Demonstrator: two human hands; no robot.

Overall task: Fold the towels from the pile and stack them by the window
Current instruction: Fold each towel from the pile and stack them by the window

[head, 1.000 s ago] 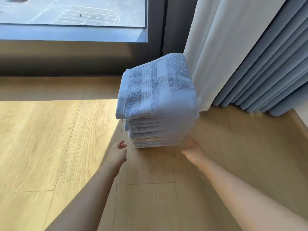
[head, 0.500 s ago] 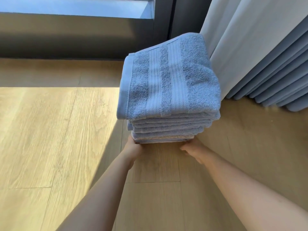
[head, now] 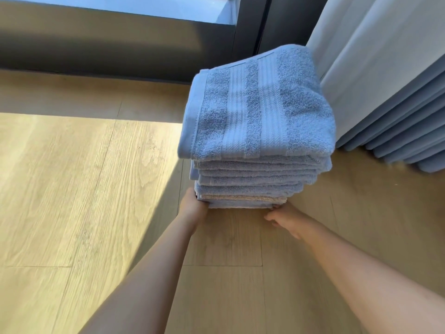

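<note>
Tall stack of folded light-blue terry towels [head: 257,116] on pale wood floor [head: 72,189] beside white curtain [head: 361,56]; left hand [head: 192,206] and right hand [head: 284,218] at its base, fingers hidden, grip undeterminable; probably soft and top-heavy, best held low.

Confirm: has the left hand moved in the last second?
Yes. The left hand went forward to the towel stack: it was short of the stack's lower left corner, and now it touches that corner.
</note>
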